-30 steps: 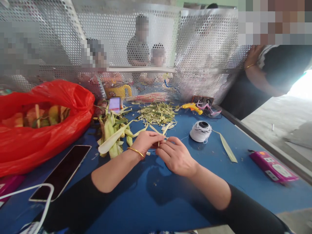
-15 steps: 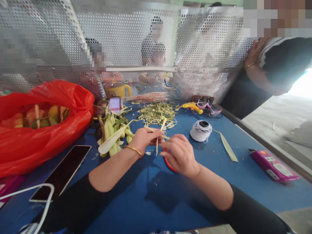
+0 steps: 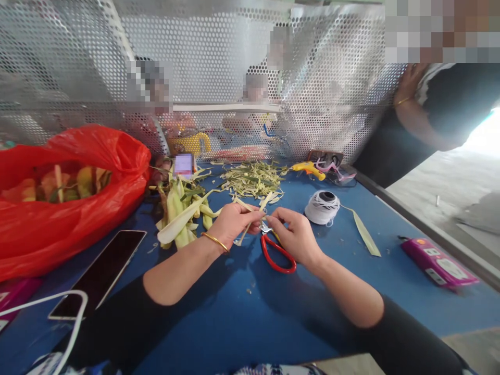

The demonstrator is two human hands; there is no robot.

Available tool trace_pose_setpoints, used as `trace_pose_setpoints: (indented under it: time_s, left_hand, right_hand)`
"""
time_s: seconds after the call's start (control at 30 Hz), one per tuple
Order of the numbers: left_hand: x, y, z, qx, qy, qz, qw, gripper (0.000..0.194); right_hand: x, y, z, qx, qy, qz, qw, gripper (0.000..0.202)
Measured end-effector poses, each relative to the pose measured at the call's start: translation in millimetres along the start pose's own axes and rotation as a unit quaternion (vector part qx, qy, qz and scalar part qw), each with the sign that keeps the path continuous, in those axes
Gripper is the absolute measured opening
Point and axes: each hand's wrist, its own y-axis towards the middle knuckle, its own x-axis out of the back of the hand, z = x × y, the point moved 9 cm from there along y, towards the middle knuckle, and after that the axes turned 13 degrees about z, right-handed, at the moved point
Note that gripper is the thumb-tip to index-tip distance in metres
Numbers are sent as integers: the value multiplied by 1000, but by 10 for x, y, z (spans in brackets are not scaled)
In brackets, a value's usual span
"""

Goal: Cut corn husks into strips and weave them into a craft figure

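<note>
My left hand [image 3: 239, 221] is closed around several narrow, pale corn husk strips [image 3: 242, 235], which cross and stick out above and below the fingers. A thin loop of white thread seems to show by the fingertips. Close beside it, my right hand [image 3: 295, 234] pinches at the end of a strip; its fingertips partly hide the grip. Under the hands, scissors with red handles [image 3: 279, 269] lie on the blue tabletop [image 3: 219, 323], their blades partly covered. Left of my hands is a heap of green-yellow corn husks [image 3: 177, 213].
Shredded husk pieces [image 3: 252, 179] are piled ahead. To the right are a white thread spool [image 3: 322, 208], a loose husk strip [image 3: 366, 234], a yellow glue gun [image 3: 308, 169] and a purple packet [image 3: 439, 263]. Leftward sit a red plastic bag [image 3: 78, 224] and a phone [image 3: 99, 276]. People are beyond a perforated screen.
My right hand has turned and come in to pinch beside my left hand, uncovering more of the red scissors. The strips in my left hand have tilted.
</note>
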Motion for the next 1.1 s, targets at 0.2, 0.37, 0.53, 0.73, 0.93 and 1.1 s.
trace_pose_setpoints:
  time_s: [0.2,0.37,0.53,0.73,0.93,1.1]
  left_hand:
    - [-7,-10,-54,-2,18,9,1000,25]
    - [-46,-10,-5,20,27,36,999,25]
    - [-122,0,95,31,28,65,997,34]
    - [-151,15,107,17,62,66,996,21]
    - [-178,3,77,6,78,75,994,17]
    - [-200,-25,61,-3,91,85,992,17]
  right_hand:
    - [58,39,-142,-44,140,1,989,34]
    - [-39,91,-340,-103,320,10,942,43]
    - [-146,74,-371,-109,380,6,919,37]
    - [-77,47,-358,-88,350,-35,932,34]
    - [-3,8,-390,-96,317,-88,940,35]
    - [-12,-5,-360,-81,310,-97,942,36]
